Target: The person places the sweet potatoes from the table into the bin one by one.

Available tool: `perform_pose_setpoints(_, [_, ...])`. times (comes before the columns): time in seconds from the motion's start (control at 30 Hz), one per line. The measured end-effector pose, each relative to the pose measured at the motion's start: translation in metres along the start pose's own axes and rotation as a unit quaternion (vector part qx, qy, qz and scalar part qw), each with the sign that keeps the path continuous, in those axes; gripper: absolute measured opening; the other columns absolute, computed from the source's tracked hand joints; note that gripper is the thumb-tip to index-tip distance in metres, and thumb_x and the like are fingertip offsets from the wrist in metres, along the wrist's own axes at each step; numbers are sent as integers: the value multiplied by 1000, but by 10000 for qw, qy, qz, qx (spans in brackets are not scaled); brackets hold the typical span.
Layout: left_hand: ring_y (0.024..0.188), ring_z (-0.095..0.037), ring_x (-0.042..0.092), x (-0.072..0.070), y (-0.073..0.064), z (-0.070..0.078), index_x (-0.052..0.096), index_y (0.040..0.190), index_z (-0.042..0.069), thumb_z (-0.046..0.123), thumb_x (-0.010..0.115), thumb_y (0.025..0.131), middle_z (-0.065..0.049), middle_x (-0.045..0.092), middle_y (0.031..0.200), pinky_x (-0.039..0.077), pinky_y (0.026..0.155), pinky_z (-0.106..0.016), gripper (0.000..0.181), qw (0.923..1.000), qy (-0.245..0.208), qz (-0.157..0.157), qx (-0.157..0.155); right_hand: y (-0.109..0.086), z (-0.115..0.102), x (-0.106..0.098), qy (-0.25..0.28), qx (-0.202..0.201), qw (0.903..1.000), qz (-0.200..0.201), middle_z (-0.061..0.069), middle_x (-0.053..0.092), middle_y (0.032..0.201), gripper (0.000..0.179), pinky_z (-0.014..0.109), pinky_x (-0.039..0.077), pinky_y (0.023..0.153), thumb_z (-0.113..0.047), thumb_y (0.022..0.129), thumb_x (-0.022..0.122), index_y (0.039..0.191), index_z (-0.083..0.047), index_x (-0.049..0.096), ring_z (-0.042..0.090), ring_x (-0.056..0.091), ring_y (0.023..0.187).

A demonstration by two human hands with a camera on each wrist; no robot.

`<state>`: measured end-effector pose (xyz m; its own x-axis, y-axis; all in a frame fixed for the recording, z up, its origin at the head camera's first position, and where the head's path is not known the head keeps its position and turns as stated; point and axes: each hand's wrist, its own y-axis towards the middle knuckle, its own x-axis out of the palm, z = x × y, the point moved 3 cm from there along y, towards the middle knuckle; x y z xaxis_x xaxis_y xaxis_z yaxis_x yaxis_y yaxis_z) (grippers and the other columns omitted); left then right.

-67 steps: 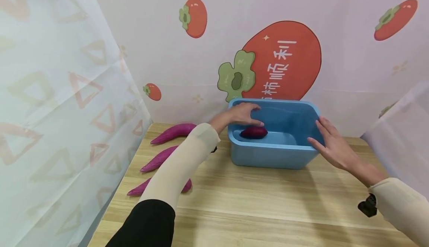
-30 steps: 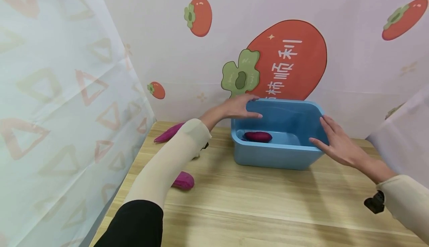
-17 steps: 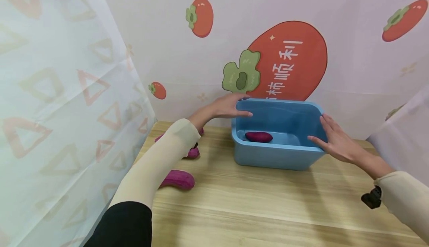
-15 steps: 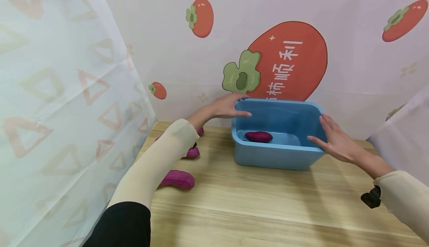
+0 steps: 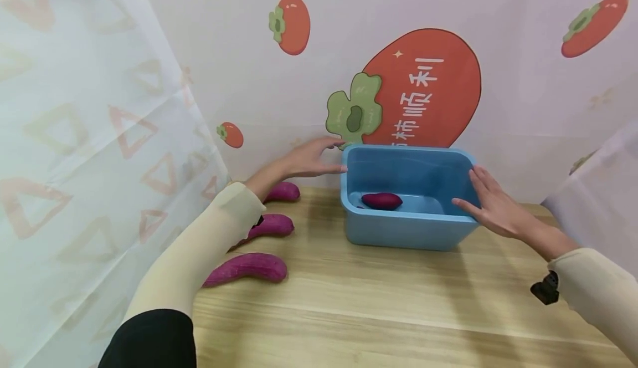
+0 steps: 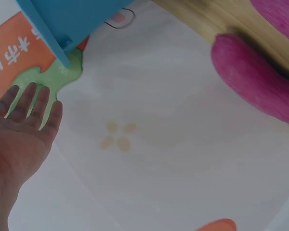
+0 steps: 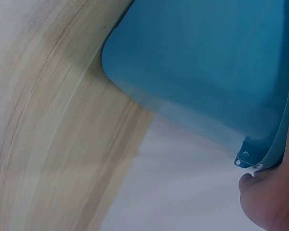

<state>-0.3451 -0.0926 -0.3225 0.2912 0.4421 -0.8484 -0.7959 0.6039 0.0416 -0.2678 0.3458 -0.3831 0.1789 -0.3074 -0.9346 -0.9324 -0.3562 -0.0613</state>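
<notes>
My left hand (image 5: 304,160) is spread and holds nothing, just off the left rim of the blue plastic bin (image 5: 408,230). The left wrist view shows its palm and straight fingers (image 6: 25,101) below the bin's corner. On the bin's right rim rests my right hand (image 5: 498,210), fingers extended along the side and thumb over the inside. One dark purple sweet potato (image 5: 381,201) lies inside the bin at the left. Outside, three long purple sweet potatoes lie left of it: a front one (image 5: 254,267), a middle one (image 5: 274,225) and a back one (image 5: 285,192), the last two partly behind my left arm.
The wooden table (image 5: 379,307) carries everything. A white cloth with printed persimmons (image 5: 294,24) hangs behind, close to the bin's back. Another patterned cloth (image 5: 89,190) stands along the table's left edge, and a pale cloth (image 5: 598,190) hangs at the right.
My left hand has come out of the bin and moved left past its rim, uncovering more of the sweet potatoes on the table. My right hand has stayed on the bin's right rim.
</notes>
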Motion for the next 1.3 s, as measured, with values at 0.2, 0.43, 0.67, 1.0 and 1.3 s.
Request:
perform_pose_setpoints(0.2, [144, -29, 49, -8, -20, -15, 45, 161, 10, 52, 73, 95, -10, 52, 159, 41, 119, -50, 83, 9996, 222, 112, -112, 0, 0, 1, 16, -51, 10000, 47, 32, -8, 172, 96, 83, 12, 116, -51, 108, 48, 165, 6, -2, 53, -8, 159])
perform_pose_setpoints(0.43, [143, -32, 50, -10, -45, -31, 47, 158, 5, 47, 76, 94, -14, 52, 158, 40, 120, -50, 82, 9993, 368, 1, -90, 1, 0, 3, 9, -71, 10000, -14, 32, -9, 172, 96, 83, 12, 116, -50, 107, 50, 165, 6, -3, 53, -8, 158])
perform_pose_setpoints(0.67, [142, -32, 51, -10, -72, -42, 47, 157, 3, 45, 76, 95, -16, 55, 155, 39, 120, -50, 80, 9993, 362, -135, 18, 2, -2, -1, -17, -29, 10000, -77, 34, -7, 171, 99, 85, 17, 112, -51, 106, 51, 165, 8, -2, 55, -6, 158])
perform_pose_setpoints(1.0, [144, -32, 50, -8, -103, -56, 45, 160, 8, 47, 75, 97, -14, 54, 156, 38, 120, -53, 80, 9987, 349, -324, -201, 4, -2, -5, -178, -18, 9997, -141, 33, -7, 172, 102, 86, 22, 109, -53, 105, 52, 165, 7, -3, 56, -3, 158])
perform_pose_setpoints(1.3, [145, -31, 50, -5, -118, -63, 45, 160, 7, 50, 76, 96, -12, 53, 157, 38, 121, -53, 83, 9988, 278, -374, -123, 12, 1, -5, -172, -8, 9998, -132, 36, -5, 170, 102, 85, 20, 111, -53, 105, 53, 164, 9, -2, 56, -3, 157])
